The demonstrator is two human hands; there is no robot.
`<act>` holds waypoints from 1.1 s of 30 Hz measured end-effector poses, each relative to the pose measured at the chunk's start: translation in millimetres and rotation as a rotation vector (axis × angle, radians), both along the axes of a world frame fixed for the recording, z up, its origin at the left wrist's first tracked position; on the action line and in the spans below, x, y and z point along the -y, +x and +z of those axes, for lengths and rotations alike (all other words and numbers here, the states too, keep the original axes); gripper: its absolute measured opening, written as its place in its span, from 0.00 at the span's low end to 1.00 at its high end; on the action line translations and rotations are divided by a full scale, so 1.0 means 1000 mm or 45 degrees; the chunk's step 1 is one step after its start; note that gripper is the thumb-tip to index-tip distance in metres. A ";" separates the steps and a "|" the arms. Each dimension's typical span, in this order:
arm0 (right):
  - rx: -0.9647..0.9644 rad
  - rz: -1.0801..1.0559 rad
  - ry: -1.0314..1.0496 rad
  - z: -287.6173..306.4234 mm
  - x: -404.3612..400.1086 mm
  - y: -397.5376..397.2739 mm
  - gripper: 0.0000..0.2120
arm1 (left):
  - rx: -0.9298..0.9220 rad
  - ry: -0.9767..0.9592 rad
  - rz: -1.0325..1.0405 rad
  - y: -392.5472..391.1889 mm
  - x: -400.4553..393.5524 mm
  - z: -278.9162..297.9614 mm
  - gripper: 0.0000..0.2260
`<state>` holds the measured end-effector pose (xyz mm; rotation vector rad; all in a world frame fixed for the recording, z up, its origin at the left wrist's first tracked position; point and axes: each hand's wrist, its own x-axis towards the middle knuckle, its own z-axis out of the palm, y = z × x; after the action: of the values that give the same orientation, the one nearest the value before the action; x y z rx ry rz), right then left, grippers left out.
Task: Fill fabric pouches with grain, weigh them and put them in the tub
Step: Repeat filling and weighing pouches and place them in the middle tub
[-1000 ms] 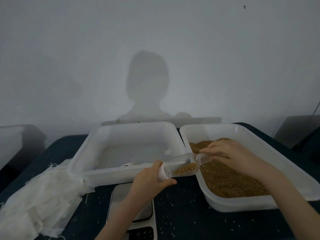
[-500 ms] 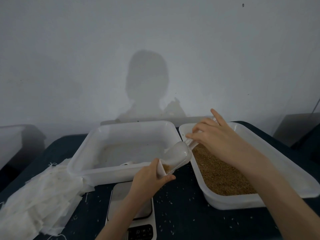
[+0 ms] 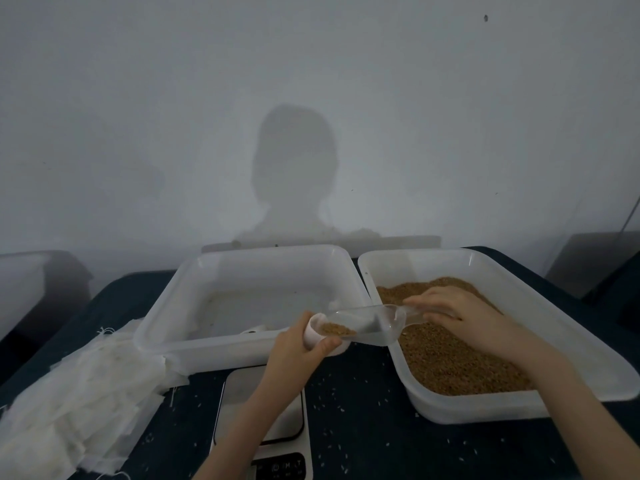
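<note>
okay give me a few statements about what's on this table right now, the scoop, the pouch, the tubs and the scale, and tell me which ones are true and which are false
1. The right hand holds the clear scoop by its handle. True.
2. The left hand grips a white fabric pouch at the scoop's mouth. True.
3. The grain tub sits left of the other tub. False: it is on the right; the left tub holds no heap of grain.
4. The pouch rests on the scale. False: it is held up above the table, with the scale under the left forearm.
5. A pile of white fabric lies at the table's left. True.
</note>
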<state>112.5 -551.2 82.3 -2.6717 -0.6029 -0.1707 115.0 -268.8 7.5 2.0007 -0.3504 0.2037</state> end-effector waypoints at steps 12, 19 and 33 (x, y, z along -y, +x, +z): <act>-0.124 -0.240 0.373 -0.024 0.020 -0.007 0.16 | -0.057 0.024 0.114 0.005 -0.012 -0.003 0.08; -0.129 -0.631 -0.093 -0.054 0.035 0.003 0.14 | -0.013 0.328 0.111 0.011 -0.033 -0.021 0.09; -0.483 -0.642 -0.709 -0.065 -0.003 0.019 0.08 | 0.692 0.736 0.117 -0.001 -0.060 -0.021 0.06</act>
<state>131.0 -547.9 17.3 -3.2147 0.1853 0.4225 113.5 -208.9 -14.0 2.5127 -0.7247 0.7854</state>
